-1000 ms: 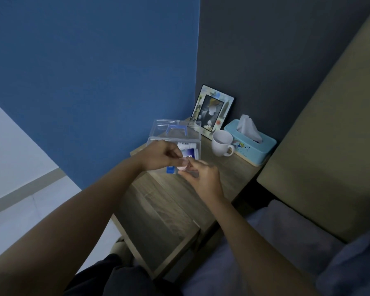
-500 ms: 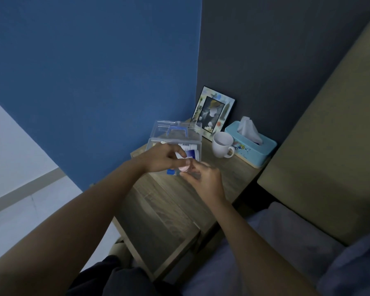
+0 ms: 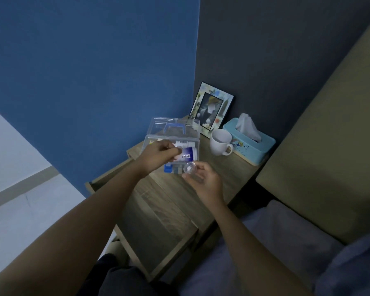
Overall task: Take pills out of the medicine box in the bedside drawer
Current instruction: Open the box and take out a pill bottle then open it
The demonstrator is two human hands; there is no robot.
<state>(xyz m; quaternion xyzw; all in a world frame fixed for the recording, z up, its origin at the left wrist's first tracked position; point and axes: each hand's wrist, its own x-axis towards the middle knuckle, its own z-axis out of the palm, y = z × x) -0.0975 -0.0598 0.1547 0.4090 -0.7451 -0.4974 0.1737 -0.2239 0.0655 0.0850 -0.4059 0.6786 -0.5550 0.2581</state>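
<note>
Head view: bedside tabletop (image 3: 175, 201) carrying the open clear medicine box (image 3: 193, 144), lid raised at its far side. Left hand (image 3: 156, 157) grasps the white pill bottle (image 3: 185, 153), long axis tipped right toward the small clear cup (image 3: 189, 167) pinched in the right hand (image 3: 205, 182), just beside and below the bottle. Whether pills have dropped cannot be told.

The clear medicine box (image 3: 173, 135) sits open on the far end of the nightstand. A white bottle (image 3: 187, 154) lies inside.
</note>
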